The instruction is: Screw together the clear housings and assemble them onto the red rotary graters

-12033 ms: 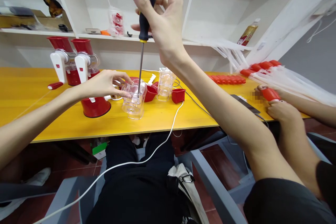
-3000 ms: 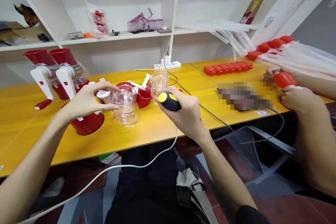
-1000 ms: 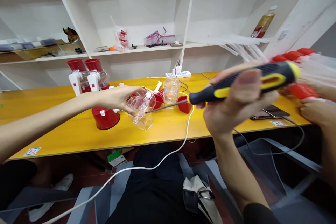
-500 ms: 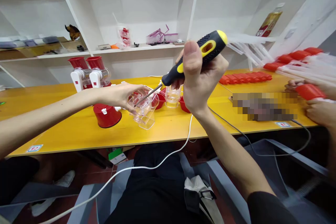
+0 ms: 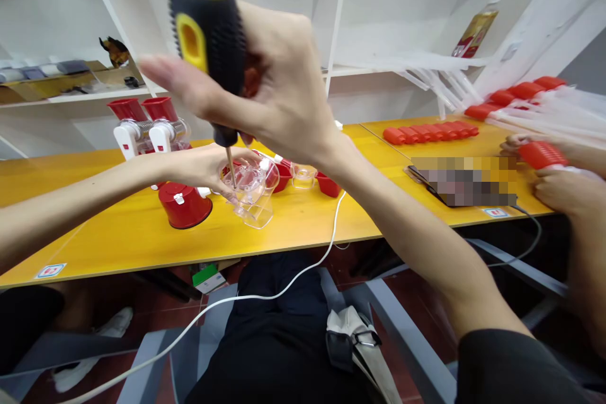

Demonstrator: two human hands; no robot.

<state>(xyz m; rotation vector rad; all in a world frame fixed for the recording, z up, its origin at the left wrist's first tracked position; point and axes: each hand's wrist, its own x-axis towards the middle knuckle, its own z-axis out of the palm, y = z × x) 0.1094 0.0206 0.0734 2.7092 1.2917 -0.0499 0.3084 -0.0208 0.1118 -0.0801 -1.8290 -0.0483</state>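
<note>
My right hand (image 5: 279, 88) is closed around a black and yellow screwdriver (image 5: 208, 38), held high and almost upright. Its thin shaft points down into a clear plastic housing (image 5: 250, 192) that rests on the yellow table (image 5: 118, 233). My left hand (image 5: 203, 167) reaches in from the left and grips that clear housing from behind, steadying it. A red cup-shaped base (image 5: 184, 204) stands just left of the housing.
Two red and white hand-crank grinders (image 5: 142, 126) stand at the back left. Small red parts (image 5: 326, 184) and a clear cup (image 5: 303, 175) lie behind the housing. A white cable (image 5: 284, 284) hangs off the table edge. Another person's hands (image 5: 553, 183) hold a red cap (image 5: 540, 154) at right.
My right hand has swung the screwdriver from a slanted hold at the right up to nearly vertical over the clear housing. My left hand stays on the housing.
</note>
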